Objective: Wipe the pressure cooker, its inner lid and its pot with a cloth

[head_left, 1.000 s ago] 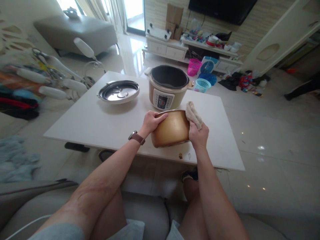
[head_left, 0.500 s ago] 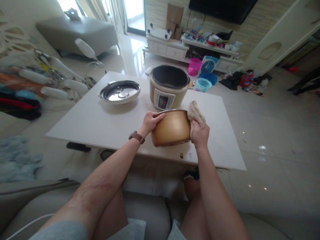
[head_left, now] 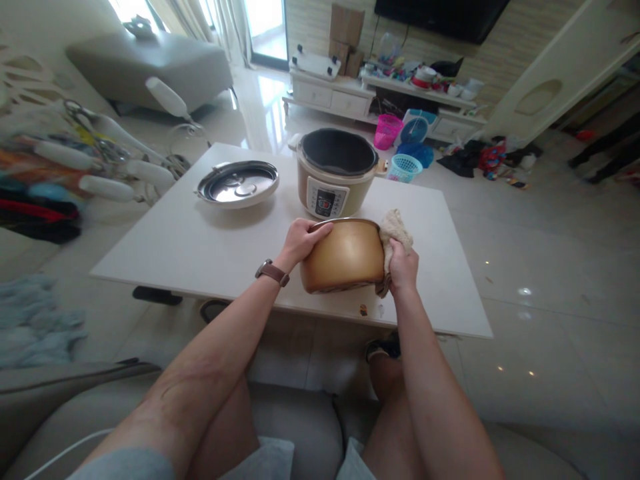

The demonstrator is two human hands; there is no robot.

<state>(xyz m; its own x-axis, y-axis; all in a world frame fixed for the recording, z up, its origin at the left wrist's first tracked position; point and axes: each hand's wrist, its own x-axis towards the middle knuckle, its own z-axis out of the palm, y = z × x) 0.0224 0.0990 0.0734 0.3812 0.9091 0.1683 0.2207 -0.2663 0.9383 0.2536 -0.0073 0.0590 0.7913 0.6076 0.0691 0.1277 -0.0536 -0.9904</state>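
Observation:
A gold inner pot (head_left: 343,258) is held tilted above the near part of the white table (head_left: 190,247). My left hand (head_left: 300,241), with a brown watch on the wrist, grips the pot's left rim. A beige cloth (head_left: 394,230) is bunched in my right hand (head_left: 403,265), which presses it against the pot's right side. Behind the pot stands the beige rice cooker body (head_left: 333,173), open, with a dark cavity. Its metal lid (head_left: 237,183) lies upside down on the table to the left.
Small crumbs (head_left: 363,310) lie near the table's front edge. A clothes rack with coloured fabrics (head_left: 75,167) stands at the left. Pink and blue baskets (head_left: 400,150) and clutter sit on the floor beyond, by a low TV cabinet (head_left: 345,100). My knees are below.
My right hand has slid the cloth down the pot's right side, from near the rim toward the bottom. The left hand keeps its grip.

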